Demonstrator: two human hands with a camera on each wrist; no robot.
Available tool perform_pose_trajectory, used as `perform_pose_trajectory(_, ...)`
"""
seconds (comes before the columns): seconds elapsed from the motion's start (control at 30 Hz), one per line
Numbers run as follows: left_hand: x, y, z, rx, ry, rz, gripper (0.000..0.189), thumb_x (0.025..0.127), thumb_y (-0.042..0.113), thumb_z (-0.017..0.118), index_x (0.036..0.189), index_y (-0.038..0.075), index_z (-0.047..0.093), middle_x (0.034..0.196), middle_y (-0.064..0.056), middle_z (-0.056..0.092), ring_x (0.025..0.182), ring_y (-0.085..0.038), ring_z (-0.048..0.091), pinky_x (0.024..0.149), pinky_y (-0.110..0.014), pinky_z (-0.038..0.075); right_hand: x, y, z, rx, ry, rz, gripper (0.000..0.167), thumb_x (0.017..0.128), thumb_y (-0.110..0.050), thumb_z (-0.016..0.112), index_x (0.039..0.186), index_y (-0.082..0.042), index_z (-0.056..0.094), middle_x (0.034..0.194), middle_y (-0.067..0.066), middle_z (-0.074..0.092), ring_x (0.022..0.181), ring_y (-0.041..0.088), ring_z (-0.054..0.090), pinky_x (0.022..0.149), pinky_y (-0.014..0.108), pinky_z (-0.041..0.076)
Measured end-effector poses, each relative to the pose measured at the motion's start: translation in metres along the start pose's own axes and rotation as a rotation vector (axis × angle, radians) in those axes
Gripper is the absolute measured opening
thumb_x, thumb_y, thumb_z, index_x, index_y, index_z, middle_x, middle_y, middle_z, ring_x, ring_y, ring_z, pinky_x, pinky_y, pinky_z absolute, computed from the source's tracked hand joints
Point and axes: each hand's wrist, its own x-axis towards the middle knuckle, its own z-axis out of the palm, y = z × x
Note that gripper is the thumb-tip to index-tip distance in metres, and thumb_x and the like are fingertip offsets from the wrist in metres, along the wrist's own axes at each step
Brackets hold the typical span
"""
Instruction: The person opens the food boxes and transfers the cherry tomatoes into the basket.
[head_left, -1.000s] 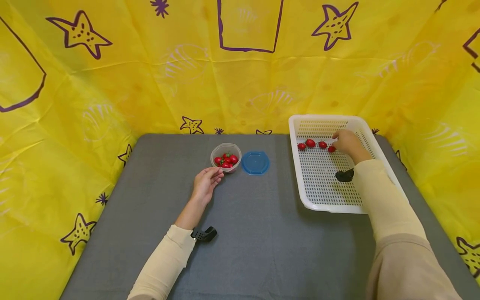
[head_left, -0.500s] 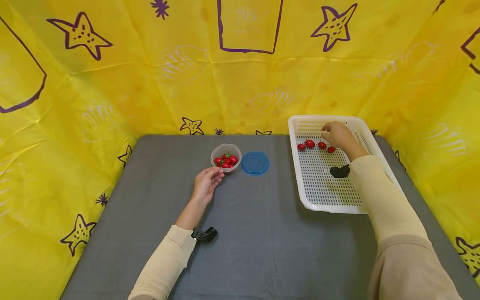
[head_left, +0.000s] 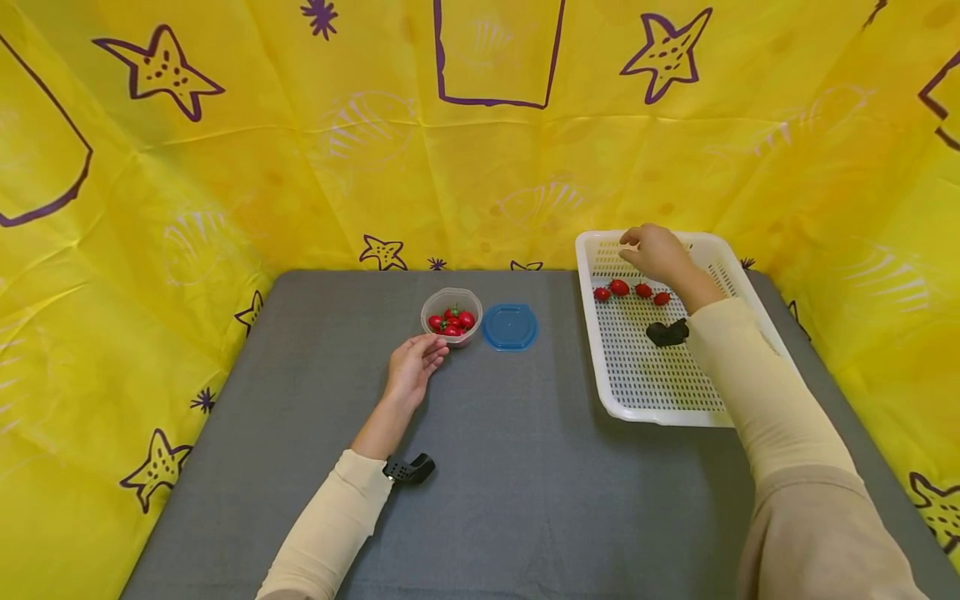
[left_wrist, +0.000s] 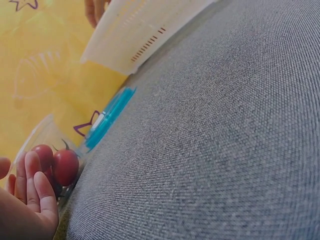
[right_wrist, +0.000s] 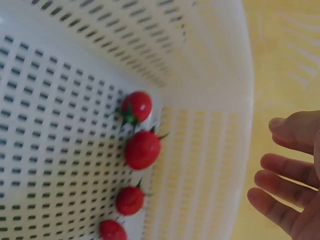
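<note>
Grey tabletop (head_left: 517, 475), blue lid (head_left: 510, 327) perhaps against tub (head_left: 453, 298)

Yellow starfish-print cloth (head_left: 480, 142) behind a grey, seemingly fabric-topped table (head_left: 540, 475)

Cream sleeves (head_left: 765, 392), tan upper sleeves (head_left: 817, 533), black wristbands (head_left: 408, 469)

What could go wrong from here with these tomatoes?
The left hand is at the near edge of the uncovered plastic container, so a push might tip it and spill the cherry tomatoes inside. In the white basket, the four loose cherry tomatoes may roll if the right hand knocks the far side.
</note>
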Motion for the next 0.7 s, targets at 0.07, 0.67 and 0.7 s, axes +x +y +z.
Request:
perform_pose_trajectory(0.07,0.0,0.0,0.0,0.001,0.0,-0.003,0.006,0.099,0.012,0.053,0.097,0.006,0.054,0.07,0.006,0.07,0.067,-0.007,0.067,0.072,-0.022,0.051,0.002,-0.006,0.0,0.001,0.011,-0.03,0.035,0.095,-0.014,0.054,0.121,0.01,0.058,0.118,0.035,0.058,0.108,0.048,0.056,0.095,0.058,0.043)
perform_pose_trajectory(0.67,0.0,0.0,0.0,0.018,0.022,-0.015,0.008,0.097,0.011,0.056,0.089,0.01,0.058,0.071,0.006,0.07,0.066,-0.007,0.067,0.072,-0.022,0.052,0.021,-0.075,0.0,-0.031,0.022,-0.199,0.033,0.094,-0.014,0.058,0.12,0.005,0.062,0.115,0.028,0.062,0.107,0.041,0.058,0.096,0.052,0.045)
perform_pose_trajectory(0.7,0.0,0.0,0.0,0.018,0.025,-0.018,0.008,0.097,0.011,0.056,0.089,0.01,0.058,0.071,0.005,0.07,0.066,-0.007,0.067,0.072,-0.022,0.052,0.022,-0.079,0.001,-0.031,0.017,-0.207,0.033,0.094,-0.015,0.059,0.12,0.005,0.062,0.115,0.027,0.063,0.107,0.041,0.059,0.096,0.051,0.045)
